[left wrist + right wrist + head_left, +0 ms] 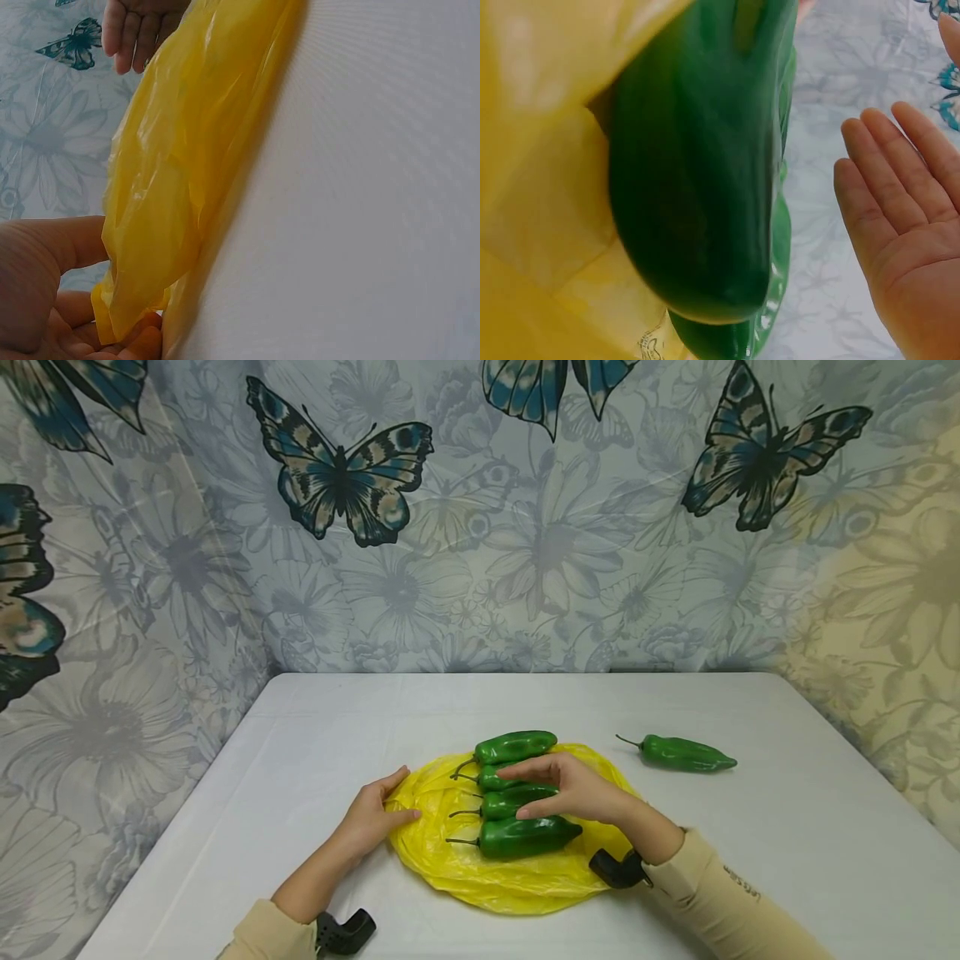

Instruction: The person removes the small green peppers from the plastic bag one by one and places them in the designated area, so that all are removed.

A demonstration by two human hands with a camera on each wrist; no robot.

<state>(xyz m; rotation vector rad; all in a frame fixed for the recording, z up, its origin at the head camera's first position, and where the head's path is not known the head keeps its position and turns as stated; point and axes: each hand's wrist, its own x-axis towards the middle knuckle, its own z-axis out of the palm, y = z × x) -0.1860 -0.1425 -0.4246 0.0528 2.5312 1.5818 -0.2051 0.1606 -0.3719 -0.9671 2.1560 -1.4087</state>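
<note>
A yellow plastic bag (427, 852) lies spread on the table, with several green peppers (528, 837) in a row on it, stems to the left. My left hand (367, 822) grips the bag's left edge, thumb on top; in the left wrist view, fingers (142, 337) curl under the yellow plastic (172, 172). Over the middle peppers hovers my right hand (573, 789), its thumb and fingers apart. The right wrist view has that hand (911, 217) with straight fingers and nothing in it, beside a large pepper (697, 172).
One more green pepper (686, 753) lies by itself on the white table (750, 827), right of the bag. Behind the table hangs a floral cloth (480, 568) with butterflies. Each wrist wears a black camera mount (347, 933).
</note>
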